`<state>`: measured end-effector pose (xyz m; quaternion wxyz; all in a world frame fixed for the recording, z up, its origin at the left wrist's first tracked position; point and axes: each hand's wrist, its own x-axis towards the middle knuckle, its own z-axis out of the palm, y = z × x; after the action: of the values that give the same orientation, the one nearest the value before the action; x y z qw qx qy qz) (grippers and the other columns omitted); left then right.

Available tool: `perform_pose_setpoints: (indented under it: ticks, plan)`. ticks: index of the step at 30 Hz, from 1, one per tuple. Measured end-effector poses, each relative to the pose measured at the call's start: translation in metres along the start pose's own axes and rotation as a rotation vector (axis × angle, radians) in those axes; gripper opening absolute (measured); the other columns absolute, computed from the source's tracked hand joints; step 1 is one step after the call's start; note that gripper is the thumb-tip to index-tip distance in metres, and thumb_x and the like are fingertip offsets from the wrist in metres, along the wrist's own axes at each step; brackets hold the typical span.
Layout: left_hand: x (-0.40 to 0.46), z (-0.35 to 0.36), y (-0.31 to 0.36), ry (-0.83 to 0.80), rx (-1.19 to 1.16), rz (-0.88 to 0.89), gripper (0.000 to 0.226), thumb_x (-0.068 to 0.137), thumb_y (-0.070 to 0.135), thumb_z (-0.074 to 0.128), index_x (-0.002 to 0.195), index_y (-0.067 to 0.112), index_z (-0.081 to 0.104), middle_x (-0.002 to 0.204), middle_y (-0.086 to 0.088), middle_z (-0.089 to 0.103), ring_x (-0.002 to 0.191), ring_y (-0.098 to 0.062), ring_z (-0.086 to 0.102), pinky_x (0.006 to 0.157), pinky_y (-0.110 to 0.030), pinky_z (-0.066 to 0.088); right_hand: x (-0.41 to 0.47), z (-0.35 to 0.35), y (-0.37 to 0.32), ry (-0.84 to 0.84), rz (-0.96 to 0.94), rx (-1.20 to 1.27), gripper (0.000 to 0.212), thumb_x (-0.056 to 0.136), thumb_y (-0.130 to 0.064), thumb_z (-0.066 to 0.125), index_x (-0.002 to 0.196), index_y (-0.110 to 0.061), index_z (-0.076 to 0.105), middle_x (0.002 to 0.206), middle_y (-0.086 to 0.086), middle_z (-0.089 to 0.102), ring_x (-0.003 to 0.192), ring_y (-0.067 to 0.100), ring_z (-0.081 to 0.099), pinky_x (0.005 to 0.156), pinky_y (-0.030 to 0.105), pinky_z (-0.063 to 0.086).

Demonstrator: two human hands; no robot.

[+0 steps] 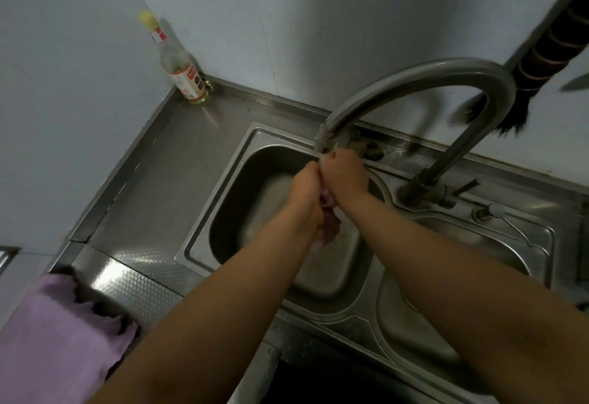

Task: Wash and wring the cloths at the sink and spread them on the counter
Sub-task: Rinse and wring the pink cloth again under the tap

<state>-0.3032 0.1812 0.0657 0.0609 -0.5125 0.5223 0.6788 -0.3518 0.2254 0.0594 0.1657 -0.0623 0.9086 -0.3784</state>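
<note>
Both the left hand [305, 195] and the right hand [345, 172] are curled tight around a small bunched pale pink cloth [328, 222], held over the left steel sink basin [223, 206] just under the curved steel faucet spout [328, 140]; a tail of it hangs below the fists. Twisted hard this high, I judge water could spray onto the steel counter [172, 180] and the 1 lilac cloth [60, 324] spread at its near-left edge; a slipping wet grip could drop the cloth into the basin.

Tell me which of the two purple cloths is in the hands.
The bunched cloth over the left basin, gripped between left hand and right hand under the tap. The other cloth lies on the counter, untouched.
</note>
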Motion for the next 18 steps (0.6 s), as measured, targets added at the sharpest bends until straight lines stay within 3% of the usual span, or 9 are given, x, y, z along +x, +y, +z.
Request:
perform_pose_setpoints:
  ticks: [2, 4, 7, 10, 14, 16, 18]
  plan:
    - [0.009, -0.008, 0.006, -0.054, -0.158, -0.016, 0.032, 0.099, 0.028, 0.042, 0.070, 0.017, 0.050, 0.050, 0.003, 0.053, 0.034, -0.006, 0.049, 0.036, -0.014, 0.040, -0.023, 0.010, -0.002, 0.004, -0.125, 0.000, 0.040, 0.098, -0.027, 0.037, 0.062, -0.017, 0.051, 0.062, 0.003, 0.052, 0.065, 0.024, 0.056, 0.061, 0.030, 0.038]
    - [0.008, -0.017, 0.008, -0.127, -0.169, -0.094, 0.033, 0.098, 0.033, 0.044, 0.072, 0.016, 0.056, 0.061, -0.002, 0.057, 0.047, -0.011, 0.055, 0.049, -0.021, 0.045, -0.030, 0.012, 0.001, 0.025, -0.144, -0.053, 0.040, 0.099, -0.031, 0.036, 0.067, -0.016, 0.054, 0.066, 0.003, 0.052, 0.064, 0.021, 0.051, 0.061, 0.029, 0.036]
    - [0.004, -0.024, 0.005, -0.353, -0.011, -0.202, 0.039, 0.093, 0.048, 0.048, 0.074, 0.015, 0.059, 0.067, -0.002, 0.059, 0.050, -0.013, 0.050, 0.050, -0.018, 0.035, 0.006, -0.004, 0.015, -0.054, 0.035, -0.004, 0.036, 0.094, -0.035, 0.044, 0.072, -0.011, 0.059, 0.079, 0.011, 0.056, 0.075, 0.024, 0.053, 0.066, 0.028, 0.034]
    - [0.001, -0.039, 0.005, -0.509, -0.061, -0.213, 0.048, 0.098, 0.049, 0.042, 0.093, 0.009, 0.067, 0.081, -0.009, 0.070, 0.062, -0.019, 0.067, 0.055, -0.021, 0.053, 0.016, -0.015, 0.021, -0.140, 0.195, 0.308, 0.037, 0.089, -0.037, 0.058, 0.061, -0.015, 0.050, 0.065, 0.006, 0.054, 0.056, 0.014, 0.054, 0.049, 0.018, 0.036]
    - [0.006, -0.051, 0.007, -0.435, -0.239, -0.118, 0.030, 0.098, 0.028, 0.050, 0.118, 0.010, 0.062, 0.103, -0.011, 0.069, 0.087, -0.019, 0.068, 0.080, -0.031, 0.054, 0.012, -0.026, 0.017, -0.324, 0.423, 0.827, 0.026, 0.093, -0.024, 0.056, 0.068, -0.015, 0.055, 0.040, -0.005, 0.049, 0.030, 0.004, 0.037, 0.032, 0.011, 0.022]
    - [0.013, -0.048, 0.003, -0.299, -0.385, -0.081, 0.030, 0.098, 0.016, 0.051, 0.126, 0.010, 0.057, 0.110, -0.015, 0.069, 0.099, -0.024, 0.068, 0.090, -0.036, 0.052, 0.011, -0.028, 0.015, -0.346, 0.401, 0.919, 0.022, 0.094, -0.017, 0.053, 0.072, -0.014, 0.054, 0.045, -0.005, 0.046, 0.030, 0.002, 0.030, 0.029, 0.012, 0.016]
    - [0.018, -0.043, 0.000, -0.175, -0.463, -0.051, 0.033, 0.097, 0.013, 0.053, 0.130, 0.008, 0.055, 0.121, -0.019, 0.064, 0.108, -0.028, 0.064, 0.093, -0.038, 0.053, 0.008, -0.025, 0.013, -0.279, 0.357, 0.917, 0.020, 0.093, -0.014, 0.055, 0.073, -0.013, 0.053, 0.049, -0.003, 0.047, 0.032, 0.003, 0.036, 0.030, 0.012, 0.022]
